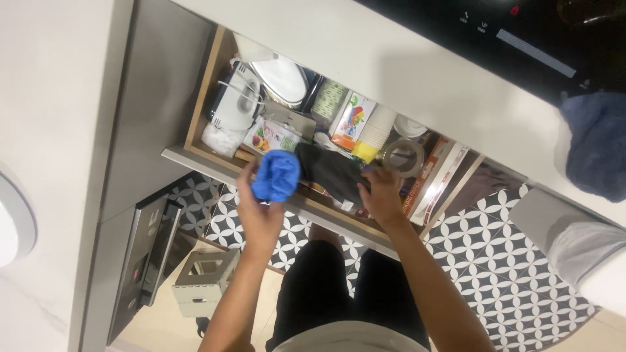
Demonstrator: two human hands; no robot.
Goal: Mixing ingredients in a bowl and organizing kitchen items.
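Observation:
My left hand (257,212) is shut on a crumpled blue bundle (277,175), either cloth or gloves, and holds it over the front edge of an open wooden drawer (195,124). My right hand (381,195) grips a black cloth or bag (329,173) that lies partly inside the drawer, just right of the blue bundle. The two hands are about a hand's width apart.
The drawer holds a white hand mixer (238,98), a tape roll (404,156), a stack of paper cups (375,130) and small boxes. Above it are the white countertop (404,72) and a black hob (521,39). A blue towel (596,143) hangs on the right. A grey step stool (202,280) stands on the patterned tile floor.

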